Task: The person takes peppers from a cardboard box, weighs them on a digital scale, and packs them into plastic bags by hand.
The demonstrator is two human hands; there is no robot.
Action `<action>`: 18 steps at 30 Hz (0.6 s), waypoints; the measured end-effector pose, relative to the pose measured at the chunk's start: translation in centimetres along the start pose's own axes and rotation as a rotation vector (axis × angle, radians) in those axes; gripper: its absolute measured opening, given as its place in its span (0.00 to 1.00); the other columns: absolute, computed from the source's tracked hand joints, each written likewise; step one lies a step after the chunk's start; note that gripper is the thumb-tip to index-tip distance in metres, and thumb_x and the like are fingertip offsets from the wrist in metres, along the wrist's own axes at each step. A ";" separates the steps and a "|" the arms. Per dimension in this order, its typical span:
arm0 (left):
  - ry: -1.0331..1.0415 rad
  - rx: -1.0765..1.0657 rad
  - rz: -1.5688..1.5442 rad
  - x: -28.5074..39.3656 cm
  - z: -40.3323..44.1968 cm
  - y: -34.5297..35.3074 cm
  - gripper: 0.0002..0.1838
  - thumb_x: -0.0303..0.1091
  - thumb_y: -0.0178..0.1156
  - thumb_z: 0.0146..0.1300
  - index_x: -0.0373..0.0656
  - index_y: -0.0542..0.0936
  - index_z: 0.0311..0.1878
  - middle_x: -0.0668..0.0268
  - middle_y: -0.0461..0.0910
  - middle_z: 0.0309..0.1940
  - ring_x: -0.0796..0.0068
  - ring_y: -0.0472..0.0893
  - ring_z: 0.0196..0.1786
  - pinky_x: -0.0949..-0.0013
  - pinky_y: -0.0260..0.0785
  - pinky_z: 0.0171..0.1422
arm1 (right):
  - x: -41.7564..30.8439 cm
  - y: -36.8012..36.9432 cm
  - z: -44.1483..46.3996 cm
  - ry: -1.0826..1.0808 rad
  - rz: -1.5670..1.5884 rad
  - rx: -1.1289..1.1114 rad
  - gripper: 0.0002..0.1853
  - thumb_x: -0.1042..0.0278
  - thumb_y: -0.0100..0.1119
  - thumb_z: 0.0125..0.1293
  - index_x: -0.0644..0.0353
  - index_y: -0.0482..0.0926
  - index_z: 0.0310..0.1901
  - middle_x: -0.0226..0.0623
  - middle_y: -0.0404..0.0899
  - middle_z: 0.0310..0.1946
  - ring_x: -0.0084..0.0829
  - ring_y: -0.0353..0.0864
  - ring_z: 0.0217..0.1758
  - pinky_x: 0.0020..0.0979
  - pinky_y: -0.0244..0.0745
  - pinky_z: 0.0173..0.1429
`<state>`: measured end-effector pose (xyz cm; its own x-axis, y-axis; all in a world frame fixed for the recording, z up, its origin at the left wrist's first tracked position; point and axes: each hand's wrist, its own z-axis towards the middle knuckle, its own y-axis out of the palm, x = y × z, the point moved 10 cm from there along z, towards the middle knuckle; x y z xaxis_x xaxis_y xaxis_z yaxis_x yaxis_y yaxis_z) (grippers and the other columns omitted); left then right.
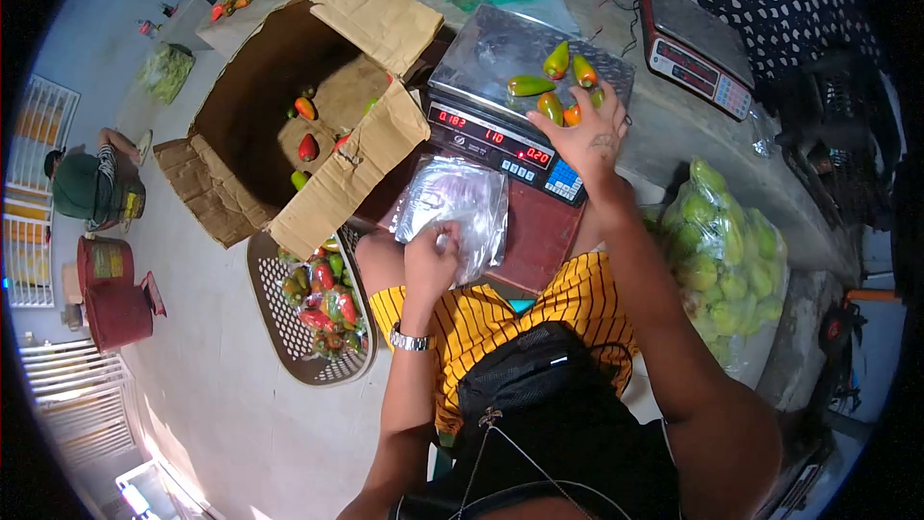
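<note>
Several green and orange peppers lie on the metal plate of a digital scale, whose red display is lit. My right hand reaches over the plate's right side, fingers spread and touching the peppers nearest to it; whether it grips one is unclear. My left hand, with a metal watch at the wrist, pinches the edge of a stack of clear plastic bags in front of the scale. The bags rest on a dark red surface above my lap.
An open cardboard box holds a few peppers. Below it stands a perforated basket with bagged peppers. At right are a bag of green produce and a second scale. A person is at far left, near a red container.
</note>
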<state>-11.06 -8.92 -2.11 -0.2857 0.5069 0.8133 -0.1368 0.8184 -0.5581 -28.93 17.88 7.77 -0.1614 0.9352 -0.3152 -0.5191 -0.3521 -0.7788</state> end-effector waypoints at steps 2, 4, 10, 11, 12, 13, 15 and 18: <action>0.279 0.138 0.243 2.8 0.0 -1.0 0.13 0.28 0.65 0.63 0.39 0.85 0.50 0.49 0.85 0.40 0.51 0.87 0.43 0.54 0.78 0.50 | -0.3 0.5 -0.5 -0.018 -0.041 0.052 0.32 0.37 0.78 0.49 0.53 0.85 0.48 0.48 0.67 0.70 0.54 0.67 0.70 0.53 0.65 0.70; 0.240 0.106 0.272 3.5 0.5 -1.3 0.16 0.26 0.64 0.59 0.40 0.85 0.52 0.46 0.82 0.46 0.42 0.83 0.46 0.49 0.76 0.52 | -0.3 0.4 -0.5 -0.023 0.002 0.105 0.26 0.44 0.78 0.50 0.54 0.86 0.43 0.44 0.70 0.66 0.52 0.69 0.66 0.52 0.66 0.67; 0.297 0.113 0.301 5.9 2.3 -1.7 0.15 0.25 0.63 0.59 0.39 0.85 0.51 0.45 0.82 0.49 0.42 0.85 0.44 0.49 0.77 0.51 | 1.1 0.7 -0.8 -0.126 0.139 0.177 0.19 0.51 0.74 0.51 0.56 0.85 0.39 0.40 0.75 0.56 0.48 0.75 0.57 0.47 0.70 0.60; 0.297 0.106 0.319 6.2 2.4 -1.4 0.16 0.25 0.63 0.59 0.38 0.85 0.51 0.44 0.82 0.49 0.42 0.85 0.44 0.49 0.77 0.51 | 0.8 -0.3 -0.9 -0.159 0.180 0.219 0.18 0.52 0.74 0.53 0.57 0.85 0.38 0.40 0.76 0.54 0.46 0.76 0.56 0.46 0.72 0.58; 0.299 0.102 0.336 6.6 2.7 -1.2 0.16 0.25 0.62 0.58 0.37 0.85 0.51 0.44 0.81 0.50 0.42 0.85 0.44 0.49 0.77 0.51 | 0.5 -1.2 -1.0 -0.193 0.221 0.263 0.18 0.52 0.73 0.54 0.57 0.85 0.37 0.40 0.77 0.52 0.45 0.77 0.54 0.46 0.73 0.55; 0.299 0.097 0.355 6.8 3.1 -1.1 0.16 0.24 0.62 0.58 0.36 0.85 0.50 0.43 0.81 0.51 0.41 0.85 0.44 0.49 0.78 0.52 | 1.5 -1.0 -1.0 -0.088 0.381 0.202 0.17 0.52 0.72 0.57 0.57 0.84 0.39 0.40 0.78 0.50 0.43 0.79 0.52 0.45 0.74 0.53; 0.311 0.134 0.434 6.6 4.2 -0.6 0.17 0.23 0.61 0.57 0.35 0.84 0.51 0.41 0.80 0.54 0.41 0.85 0.44 0.50 0.79 0.53 | 2.2 -1.3 -1.9 0.122 0.708 0.063 0.17 0.53 0.70 0.61 0.57 0.83 0.43 0.40 0.79 0.46 0.40 0.81 0.49 0.42 0.77 0.50; 0.274 0.066 0.461 7.5 4.5 0.8 0.22 0.23 0.62 0.54 0.33 0.82 0.56 0.38 0.77 0.60 0.38 0.84 0.50 0.49 0.78 0.57 | -5.2 0.7 -9.7 1.036 2.085 -0.893 0.22 0.54 0.64 0.67 0.54 0.75 0.58 0.39 0.82 0.48 0.36 0.83 0.49 0.43 0.81 0.51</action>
<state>-17.60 -5.67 2.85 -0.0731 0.8688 0.4897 -0.1178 0.4801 -0.8693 -20.26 12.42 3.62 0.6306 -0.6434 -0.4339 0.0349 -0.5350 0.8441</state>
